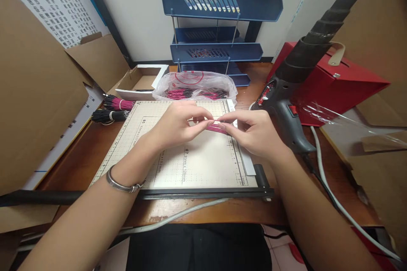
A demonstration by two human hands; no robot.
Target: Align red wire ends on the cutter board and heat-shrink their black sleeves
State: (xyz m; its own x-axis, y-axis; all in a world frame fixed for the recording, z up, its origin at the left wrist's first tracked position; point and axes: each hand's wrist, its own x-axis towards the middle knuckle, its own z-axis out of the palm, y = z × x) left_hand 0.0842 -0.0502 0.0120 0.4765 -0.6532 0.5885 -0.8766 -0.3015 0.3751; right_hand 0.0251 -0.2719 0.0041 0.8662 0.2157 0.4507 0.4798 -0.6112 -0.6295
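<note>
My left hand [178, 125] and my right hand [256, 129] meet fingertip to fingertip above a paper cutter's cream, grid-printed board [203, 163]. Each hand is closed in a pinch between thumb and fingers. Between the fingertips runs a thin pink wire, partly covered by the fingers. Several more pink wires [219, 128] lie side by side just under the hands, near the board's right edge; whether the fingers touch them I cannot tell. The cutter's black blade arm [203, 193] runs along the front edge.
Behind the board lies a clear plastic bag [197, 80] of pink and black wires. Wire bundles [110, 115] and an open carton [140, 80] are at left. A heat gun [292, 76] stands upright at right before a red box [346, 76]. Blue tray shelves [219, 53] rise behind.
</note>
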